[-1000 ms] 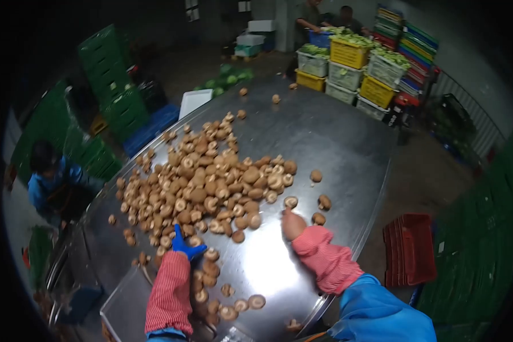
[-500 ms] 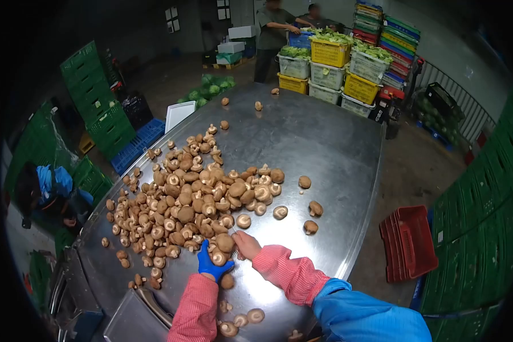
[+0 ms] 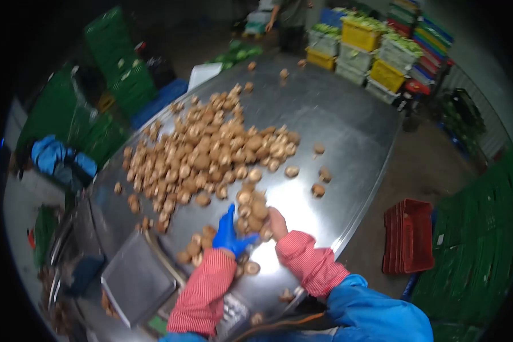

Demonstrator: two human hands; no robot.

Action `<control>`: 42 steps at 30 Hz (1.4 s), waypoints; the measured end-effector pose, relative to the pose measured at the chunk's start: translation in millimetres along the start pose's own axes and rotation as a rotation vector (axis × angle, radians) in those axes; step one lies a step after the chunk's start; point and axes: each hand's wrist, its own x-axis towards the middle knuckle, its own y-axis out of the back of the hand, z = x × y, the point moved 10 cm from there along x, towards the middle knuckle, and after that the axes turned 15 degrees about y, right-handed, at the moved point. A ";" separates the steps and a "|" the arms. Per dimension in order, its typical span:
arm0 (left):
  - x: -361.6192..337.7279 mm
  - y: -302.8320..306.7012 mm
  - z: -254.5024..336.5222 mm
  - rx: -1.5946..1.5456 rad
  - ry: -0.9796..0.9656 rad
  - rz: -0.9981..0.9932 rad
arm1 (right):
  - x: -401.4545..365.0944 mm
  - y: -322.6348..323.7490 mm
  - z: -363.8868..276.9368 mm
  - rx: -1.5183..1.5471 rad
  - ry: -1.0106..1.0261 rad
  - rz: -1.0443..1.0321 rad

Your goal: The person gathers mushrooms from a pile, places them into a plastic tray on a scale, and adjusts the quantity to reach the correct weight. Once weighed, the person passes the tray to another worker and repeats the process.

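Steel table [image 3: 336,131]: shiny top that curves away from the camera and bears everything below.
Pile [image 3: 211,148]: brown mushrooms spread thick over the middle and left of the table.
Clump [image 3: 251,206]: a small heap at the near edge of the pile, caught between the two hands.
Left hand [image 3: 229,233]: blue glove, fingers straight and together, palm cupped against the clump's left side.
Right hand [image 3: 276,222]: bare, fingers loosely spread, palm pressed to the clump's right side.
Sleeves [image 3: 202,288]: red-striped cuffs on both arms, blue above the right one.
Strays [image 3: 319,191]: a few single mushrooms right of the pile, apart from it.
Tray [image 3: 134,279]: flat metal, at the near left edge, left of the left sleeve.
Red crates [image 3: 407,236]: stacked on the floor, right of the table.
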 end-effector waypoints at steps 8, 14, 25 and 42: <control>9.5 3.3 -107.8 -0.752 0.623 0.015 | -56.9 -48.4 -66.3 -0.049 -0.025 -0.058; -4.4 55.6 -124.9 -0.537 0.445 0.079 | -97.8 -129.0 -64.9 -0.057 -0.044 -0.199; -64.3 245.2 -210.4 -0.162 0.450 0.015 | -207.9 -304.6 -48.5 -0.045 -0.424 -0.776; -255.1 339.9 -326.9 -0.501 0.778 0.618 | -332.4 -219.0 -104.0 -0.804 0.750 -1.657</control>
